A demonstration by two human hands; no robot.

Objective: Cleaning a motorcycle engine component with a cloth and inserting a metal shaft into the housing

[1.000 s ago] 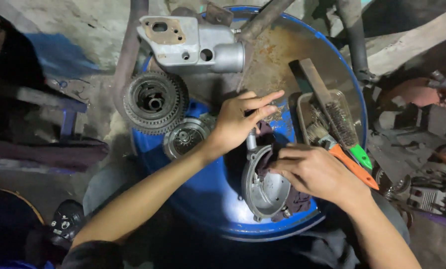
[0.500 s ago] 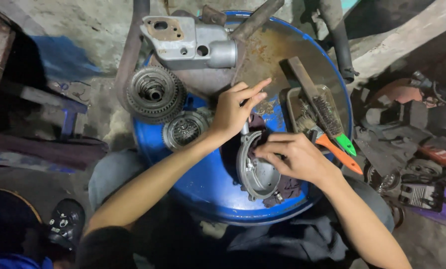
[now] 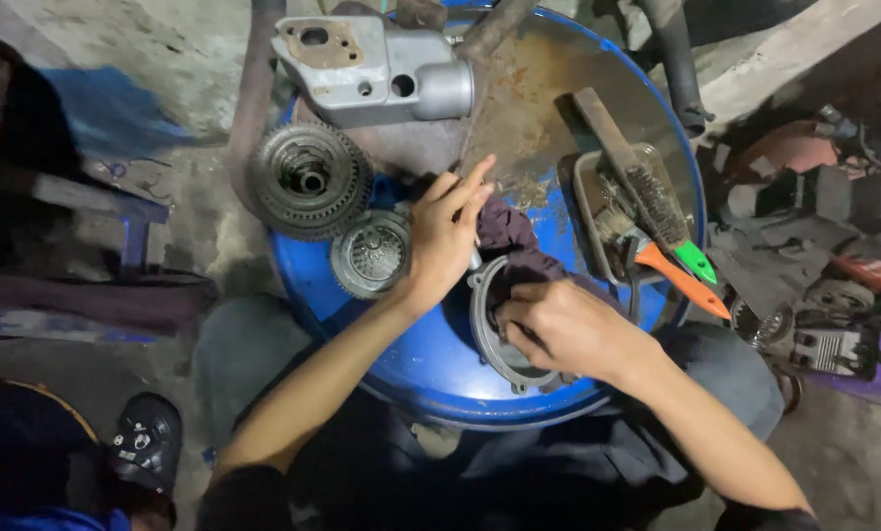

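Single head-worn view: you look almost straight down, from close above, onto the blue drum top [image 3: 430, 379] that fills the centre. Your forearms enter from the near edge; bare floor lies left, workshop clutter right and far. No second view overlaps.

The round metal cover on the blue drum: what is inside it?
A dark rag fills the round metal cover, pressed in by the right hand. That hand hides the cover's inner face; the left hand steadies its top edge.
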